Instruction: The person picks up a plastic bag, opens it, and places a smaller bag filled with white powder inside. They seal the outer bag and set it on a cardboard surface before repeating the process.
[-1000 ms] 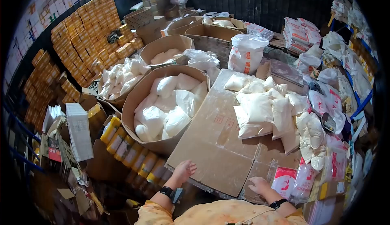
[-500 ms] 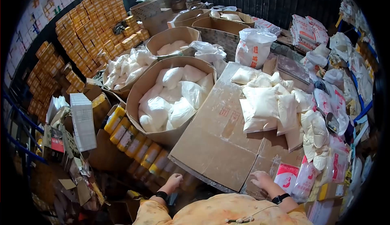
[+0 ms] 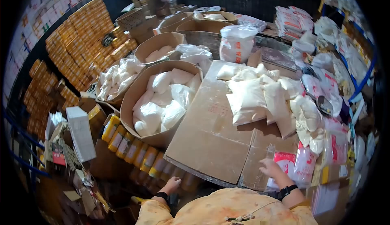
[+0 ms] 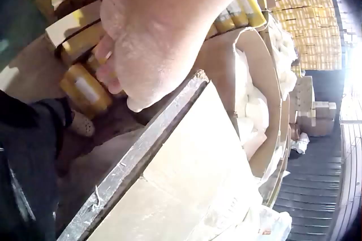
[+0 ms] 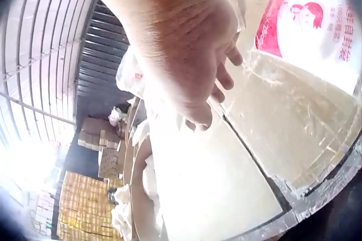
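Since 0.5 s ago my right hand point(image 3: 272, 169) has moved forward and right, closer to the pack point(image 5: 308, 29); its fingers are loosely bent, slightly apart and hold nothing; whether it touches the pack I cannot tell; my left hand point(image 3: 172, 184) hangs off the near edge of the cardboard point(image 3: 207, 148), fingers loosely curled, nothing visible in them. The pack lies flat on the cardboard at my right, glossy white with a red band and a red drawing; I can read "自封袋" and "28c" on it; finer print is too small; 1 second pack point(image 3: 304, 166) lies to its right; the cream bags point(image 3: 248, 99) beyond overlap too much to count.
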`<state>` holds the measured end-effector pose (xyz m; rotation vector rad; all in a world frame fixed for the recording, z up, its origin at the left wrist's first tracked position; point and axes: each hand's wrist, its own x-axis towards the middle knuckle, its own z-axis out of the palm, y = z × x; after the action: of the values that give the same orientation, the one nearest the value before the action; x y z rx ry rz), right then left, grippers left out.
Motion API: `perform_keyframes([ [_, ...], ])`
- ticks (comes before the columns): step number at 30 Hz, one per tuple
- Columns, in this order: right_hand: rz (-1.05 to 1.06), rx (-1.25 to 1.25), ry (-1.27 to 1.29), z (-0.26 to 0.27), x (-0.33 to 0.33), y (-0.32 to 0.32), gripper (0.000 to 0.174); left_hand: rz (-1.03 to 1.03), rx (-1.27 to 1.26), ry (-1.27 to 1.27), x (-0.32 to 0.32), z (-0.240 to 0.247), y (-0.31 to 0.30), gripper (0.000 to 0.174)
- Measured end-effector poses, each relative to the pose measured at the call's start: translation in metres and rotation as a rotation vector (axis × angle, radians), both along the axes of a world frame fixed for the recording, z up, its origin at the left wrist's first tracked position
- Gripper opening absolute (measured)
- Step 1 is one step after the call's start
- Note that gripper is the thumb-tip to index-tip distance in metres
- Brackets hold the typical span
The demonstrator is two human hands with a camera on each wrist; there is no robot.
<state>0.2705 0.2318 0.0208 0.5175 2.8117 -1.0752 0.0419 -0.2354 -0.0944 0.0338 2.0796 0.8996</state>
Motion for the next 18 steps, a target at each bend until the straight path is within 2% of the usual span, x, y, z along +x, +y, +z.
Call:
perform_keyframes([
  [2,-0.146,-0.027,0.030,0.010,0.015,0.012,0.032,-0.003,0.063,-0.054,0.004,0.000,0.002,0.039],
  [4,-0.362,0.038,-0.149,0.016,0.029,0.030,0.020,-0.084,0.146,-0.174,-0.001,-0.006,0.007,0.037],
  [5,-0.481,0.072,-0.041,0.001,0.047,0.046,0.017,-0.061,0.142,-0.110,0.000,0.007,0.019,0.035],
  [6,-0.519,0.095,0.184,0.023,0.059,0.052,0.021,-0.060,0.140,-0.055,0.006,0.033,0.038,0.032],
  [7,-0.645,0.123,0.284,0.055,0.070,0.052,0.019,-0.076,0.141,-0.010,0.013,0.058,0.060,0.030],
  [8,-0.746,0.217,0.137,0.051,0.095,0.070,0.017,-0.068,0.158,-0.179,0.015,0.077,0.076,0.023],
  [9,-0.800,0.399,0.453,0.063,0.117,0.080,0.022,-0.231,0.181,-0.098,0.006,0.053,0.069,0.021],
  [10,-0.807,0.356,0.408,0.080,0.146,0.093,0.022,-0.383,0.208,-0.004,-0.001,0.030,0.064,0.021],
  [11,-1.006,0.267,0.266,0.094,0.176,0.094,0.021,-0.228,0.130,-0.154,-0.003,0.027,0.076,0.022],
  [13,-1.155,0.236,0.359,0.117,0.231,0.095,0.019,-0.340,0.029,-0.092,0.001,0.034,0.091,0.024],
  [14,-1.171,0.288,0.307,0.109,0.255,0.097,0.018,-0.472,-0.030,-0.001,-0.009,0.015,0.096,0.028],
  [16,-1.176,0.391,0.216,0.100,0.312,0.092,0.015,-0.613,-0.138,0.062,0.005,0.038,0.121,0.028],
  [18,-1.298,0.385,-0.018,0.084,0.343,0.078,0.015,-0.697,-0.198,0.078,0.012,0.048,0.141,0.024],
])
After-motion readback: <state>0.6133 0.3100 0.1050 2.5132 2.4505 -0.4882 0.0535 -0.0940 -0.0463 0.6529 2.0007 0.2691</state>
